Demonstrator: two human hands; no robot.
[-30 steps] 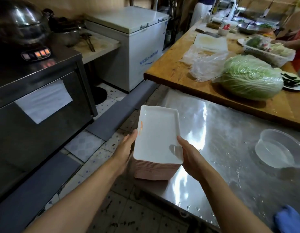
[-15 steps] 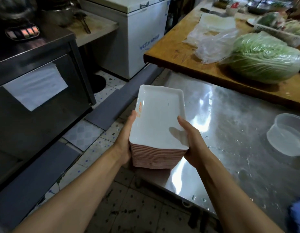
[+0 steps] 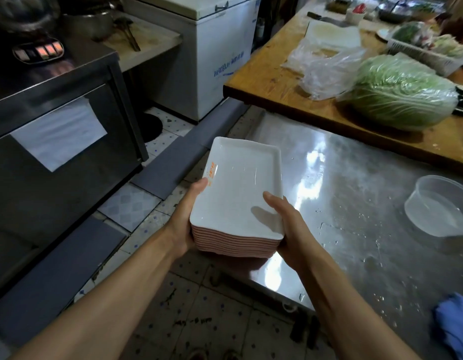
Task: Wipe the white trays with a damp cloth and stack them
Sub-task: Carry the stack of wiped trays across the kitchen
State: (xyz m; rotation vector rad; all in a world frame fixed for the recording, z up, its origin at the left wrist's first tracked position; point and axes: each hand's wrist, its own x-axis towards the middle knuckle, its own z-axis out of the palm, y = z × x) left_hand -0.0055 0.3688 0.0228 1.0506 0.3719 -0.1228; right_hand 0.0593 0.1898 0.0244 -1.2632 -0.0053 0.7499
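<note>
White trays (image 3: pixel 238 193) sit in a neat stack with pinkish edges, carried between both hands at the near left corner of the steel surface (image 3: pixel 355 203); whether the stack's base touches the metal cannot be told. The left hand (image 3: pixel 184 222) cups the stack's left side, thumb lying on the top tray's rim, its grip closed round the pile. The right hand (image 3: pixel 290 229) clasps the right side the same way, thumb over the rim. Orange writing runs along the top tray's left rim, too small to read.

On the wet steel, a clear plastic bowl (image 3: pixel 440 206) stands to the right, well apart from the stack, and a blue cloth (image 3: pixel 453 326) lies at the near right edge. Beyond, a wooden surface (image 3: pixel 272 76) carries a wrapped cabbage (image 3: pixel 404 94) and a crumpled clear bag (image 3: pixel 329 66). A white chest freezer (image 3: pixel 220 48) with blue lettering, not legible, stands further back. A dark steel cabinet (image 3: pixel 56 126) bearing a blank white sheet (image 3: pixel 58 133) fills the left.
</note>
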